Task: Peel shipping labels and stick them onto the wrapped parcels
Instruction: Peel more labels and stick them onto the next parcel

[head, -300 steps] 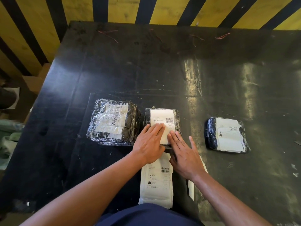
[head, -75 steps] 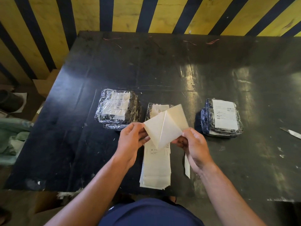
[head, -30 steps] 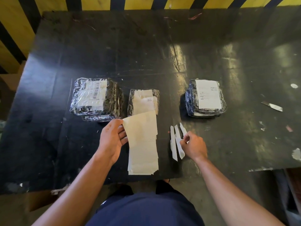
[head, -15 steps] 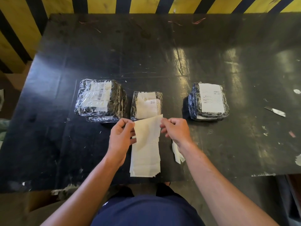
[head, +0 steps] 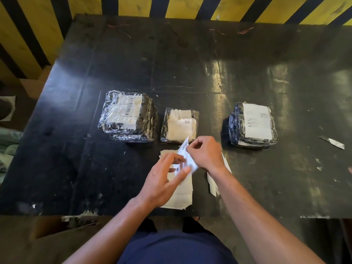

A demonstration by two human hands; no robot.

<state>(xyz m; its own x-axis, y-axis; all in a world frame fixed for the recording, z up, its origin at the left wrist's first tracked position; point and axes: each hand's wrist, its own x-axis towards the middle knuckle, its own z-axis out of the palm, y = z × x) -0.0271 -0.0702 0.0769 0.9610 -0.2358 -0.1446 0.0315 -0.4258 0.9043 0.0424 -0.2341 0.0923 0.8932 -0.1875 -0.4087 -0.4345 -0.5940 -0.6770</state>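
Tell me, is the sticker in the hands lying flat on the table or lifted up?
Lifted up. The label tilts above the stack, pinched by the right hand.

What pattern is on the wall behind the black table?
Yellow and black diagonal stripes on the wall, head view.

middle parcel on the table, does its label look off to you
Yes. On the small middle clear-wrapped parcel the pale label sits crooked, with torn-looking, overlapping edges, while the white label on the right-hand wrapped parcel lies flat and square.
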